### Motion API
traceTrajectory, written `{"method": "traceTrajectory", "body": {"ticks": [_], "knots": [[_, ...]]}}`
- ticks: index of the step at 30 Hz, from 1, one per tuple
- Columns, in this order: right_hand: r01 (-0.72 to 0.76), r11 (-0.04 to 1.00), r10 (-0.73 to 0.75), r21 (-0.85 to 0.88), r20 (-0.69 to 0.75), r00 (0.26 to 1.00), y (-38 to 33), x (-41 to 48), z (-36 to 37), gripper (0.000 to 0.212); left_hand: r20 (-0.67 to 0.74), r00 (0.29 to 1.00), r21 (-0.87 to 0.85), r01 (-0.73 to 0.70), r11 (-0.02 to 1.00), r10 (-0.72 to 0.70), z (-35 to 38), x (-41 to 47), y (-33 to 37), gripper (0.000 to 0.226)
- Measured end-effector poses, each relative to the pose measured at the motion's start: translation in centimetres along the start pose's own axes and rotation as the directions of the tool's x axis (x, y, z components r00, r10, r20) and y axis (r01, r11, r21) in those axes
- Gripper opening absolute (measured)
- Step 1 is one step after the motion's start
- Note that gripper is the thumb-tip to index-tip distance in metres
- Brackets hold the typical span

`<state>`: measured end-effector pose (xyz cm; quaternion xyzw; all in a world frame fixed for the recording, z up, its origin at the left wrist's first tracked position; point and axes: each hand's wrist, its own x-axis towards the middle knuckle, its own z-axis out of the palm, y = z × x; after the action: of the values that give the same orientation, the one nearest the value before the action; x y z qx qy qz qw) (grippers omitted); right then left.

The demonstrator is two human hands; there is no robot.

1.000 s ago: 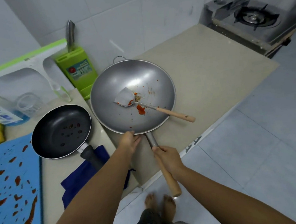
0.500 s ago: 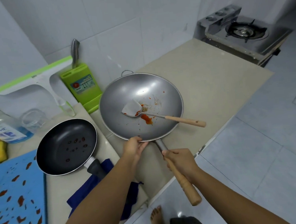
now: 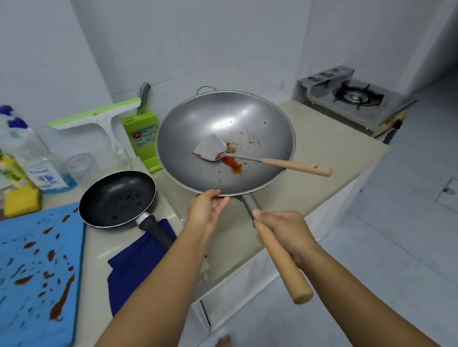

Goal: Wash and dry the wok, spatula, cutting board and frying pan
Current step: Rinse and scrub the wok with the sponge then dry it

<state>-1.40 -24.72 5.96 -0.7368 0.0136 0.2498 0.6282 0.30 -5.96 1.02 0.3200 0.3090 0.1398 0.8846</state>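
While your right hand curls tight round the wooden handle of the wok at the lower centre of the frame, your left hand pinches the wok's near rim, thumb on top and fingers tucked underneath. You hold the wok at the middle of the frame, tilted so its inside faces you, the far rim higher than the near one. Whether its underside touches the counter cannot be told.

Inside it lies the spatula, its metal blade near the bowl's centre and its wooden grip sticking out over the right rim. Red sauce smears the blade's edge and the wok floor just beside it, with small specks around.

Left of the wok, the black frying pan sits on the counter with dark red spots in it. Its handle points toward the lower right and lies over a dark blue cloth. At the left edge of the frame lies the blue cutting board, streaked with reddish-brown marks.

Behind it, in the upper left, you have a yellow sponge, a yellow-green bottle, a clear bottle with a blue cap, a clear glass, a green-edged squeegee and a green knife block by the wall. A gas stove stands at the upper right end of the counter.
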Motion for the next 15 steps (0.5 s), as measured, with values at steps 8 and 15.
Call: {"method": "traceTrajectory", "body": {"ticks": [8,15], "knots": [[0.083,0.996,-0.078,-0.036,0.135,0.988,-0.8,-10.9,1.5,0.032,-0.050,0.982,-0.059,-0.186,0.981,0.183,-4.1,-13.1,2.7,0.033],[0.106,0.991,-0.078,-0.077,0.305,0.949,-0.2,-17.2,7.5,0.028,-0.189,0.936,-0.075,-0.314,0.946,0.296,-11.0,-21.3,7.0,0.030]]}}
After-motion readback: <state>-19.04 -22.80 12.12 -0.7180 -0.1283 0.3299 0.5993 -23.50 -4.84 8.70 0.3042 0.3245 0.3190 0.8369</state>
